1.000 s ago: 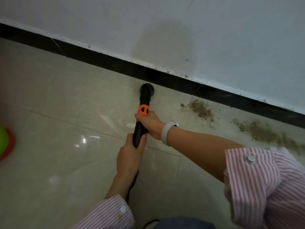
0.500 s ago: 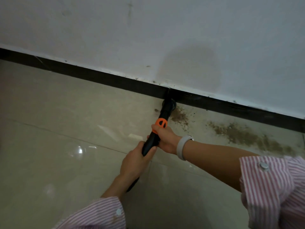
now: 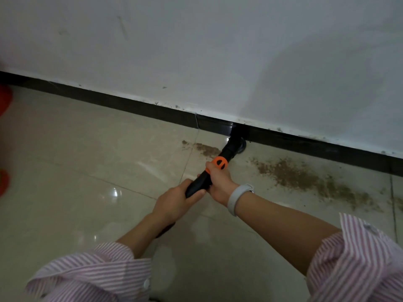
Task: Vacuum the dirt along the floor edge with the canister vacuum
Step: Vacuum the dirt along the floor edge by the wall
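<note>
Black plastic forms the vacuum wand (image 3: 197,186), seen from the head camera slanting up and to the right across the glossy beige tile floor (image 3: 76,171). Its round nozzle (image 3: 236,146) sits on the tile right at the dark baseboard (image 3: 130,105), which runs along the foot of the white wall (image 3: 196,51). An orange collar (image 3: 220,162) rings the wand just behind the nozzle.

The left hand (image 3: 174,202) grips the lower part of the wand, its fingers curled round the black tube with the thumb lying along the top. The right hand (image 3: 220,184) grips the wand higher up, just below the orange collar, fingers wrapped round it and touching the collar's lower edge. The two hands sit close together, nearly touching. A pale grey wristband (image 3: 237,198) circles the right wrist. Both forearms are bare, with pink-and-white striped sleeves (image 3: 359,262) pushed up.

Brown dirt lies on the floor on both sides of the nozzle: a small patch (image 3: 202,148) just to its left, and a long, wider streak of dirt (image 3: 305,179) to its right, trailing along near the baseboard towards the right edge. Something red and blurred (image 3: 4,101) shows at the far left edge; what it is cannot be told.
</note>
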A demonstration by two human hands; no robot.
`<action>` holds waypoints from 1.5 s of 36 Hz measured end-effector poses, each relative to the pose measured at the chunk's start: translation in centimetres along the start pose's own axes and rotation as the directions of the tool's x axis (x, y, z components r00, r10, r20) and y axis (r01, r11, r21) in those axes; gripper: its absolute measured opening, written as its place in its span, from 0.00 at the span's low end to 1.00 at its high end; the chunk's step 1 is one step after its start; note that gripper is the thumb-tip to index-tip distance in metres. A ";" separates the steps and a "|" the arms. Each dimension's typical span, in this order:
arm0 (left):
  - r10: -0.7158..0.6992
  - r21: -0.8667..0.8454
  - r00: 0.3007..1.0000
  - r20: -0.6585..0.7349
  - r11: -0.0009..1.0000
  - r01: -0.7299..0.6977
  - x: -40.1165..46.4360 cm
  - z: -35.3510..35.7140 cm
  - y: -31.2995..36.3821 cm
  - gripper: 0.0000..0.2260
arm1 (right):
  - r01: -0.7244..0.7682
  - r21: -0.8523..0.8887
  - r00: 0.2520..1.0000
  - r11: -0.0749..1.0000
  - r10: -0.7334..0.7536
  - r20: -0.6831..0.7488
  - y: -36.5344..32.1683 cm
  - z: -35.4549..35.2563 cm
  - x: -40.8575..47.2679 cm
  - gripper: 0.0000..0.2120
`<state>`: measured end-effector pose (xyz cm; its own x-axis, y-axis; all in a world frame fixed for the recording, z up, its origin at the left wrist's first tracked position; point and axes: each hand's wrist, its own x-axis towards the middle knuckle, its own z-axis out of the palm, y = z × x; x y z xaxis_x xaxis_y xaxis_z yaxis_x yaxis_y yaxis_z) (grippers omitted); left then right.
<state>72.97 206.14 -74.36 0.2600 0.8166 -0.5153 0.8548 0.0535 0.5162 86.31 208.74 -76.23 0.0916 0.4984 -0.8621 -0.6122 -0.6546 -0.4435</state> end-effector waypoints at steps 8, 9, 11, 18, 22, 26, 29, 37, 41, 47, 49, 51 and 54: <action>0.053 -0.112 0.999 -0.011 0.992 -0.054 -0.8 2.0 0.9 0.16 | 0.086 -0.062 0.989 0.994 -0.092 -0.112 0.6 -1.5 0.6 0.18; 0.060 -0.107 0.998 -0.020 0.992 -0.062 -0.9 1.9 0.9 0.16 | 0.094 -0.053 0.989 0.994 -0.099 -0.107 0.5 -1.5 0.5 0.18; 0.068 -0.081 0.997 -0.048 0.994 -0.071 -1.2 1.4 0.5 0.16 | 0.111 -0.035 0.991 0.993 -0.113 -0.077 0.5 -1.2 0.2 0.18; 0.013 -0.088 0.991 -0.132 0.996 -0.024 -2.2 -1.5 -3.2 0.17 | 0.124 -0.064 0.982 0.990 -0.113 0.151 1.8 3.3 -0.8 0.11; -0.100 -0.218 0.976 -0.193 0.974 0.057 -2.5 -3.6 -5.9 0.12 | 0.191 -0.199 0.973 0.961 -0.158 0.168 3.2 9.1 -0.2 0.25; -0.176 -0.360 0.968 -0.179 0.927 0.102 -2.8 -6.1 -8.5 0.11 | 0.159 -0.233 0.965 0.959 -0.101 0.240 4.7 13.3 0.2 0.26; -0.208 -0.412 0.969 -0.133 0.901 0.137 -3.1 -7.1 -10.3 0.11 | 0.097 -0.253 0.960 0.962 -0.024 0.278 5.8 14.7 0.8 0.23; -0.226 -0.491 0.972 -0.066 0.855 0.165 -2.5 -7.6 -11.9 0.15 | 0.084 -0.299 0.967 0.950 -0.006 0.253 6.6 16.3 1.1 0.27; -0.215 -0.502 0.976 -0.023 0.847 0.175 -2.1 -7.7 -11.7 0.13 | 0.099 -0.288 0.969 0.952 -0.026 0.245 6.4 16.1 1.7 0.27; -0.184 -0.520 0.982 0.031 0.837 0.173 -1.9 -7.2 -10.8 0.12 | 0.086 -0.262 0.981 0.961 -0.036 0.189 6.5 15.1 1.7 0.32; -0.170 -0.524 0.985 0.041 0.835 0.166 -1.9 -6.9 -10.2 0.11 | 0.086 -0.252 0.985 0.964 -0.044 0.169 6.4 14.4 1.9 0.32; -0.152 -0.525 0.987 0.058 0.836 0.159 -1.8 -6.6 -9.7 0.12 | 0.089 -0.239 0.988 0.967 -0.055 0.146 6.2 13.5 2.3 0.30; -0.121 -0.525 0.989 0.084 0.838 0.147 -1.7 -6.0 -9.0 0.13 | 0.087 -0.236 0.991 0.968 -0.059 0.122 6.1 12.1 2.7 0.29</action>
<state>62.11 207.75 -74.05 0.1914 0.7533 -0.6292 0.5189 0.4665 0.7163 73.34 212.97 -78.29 0.0316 0.6018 -0.7980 -0.3989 -0.7245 -0.5621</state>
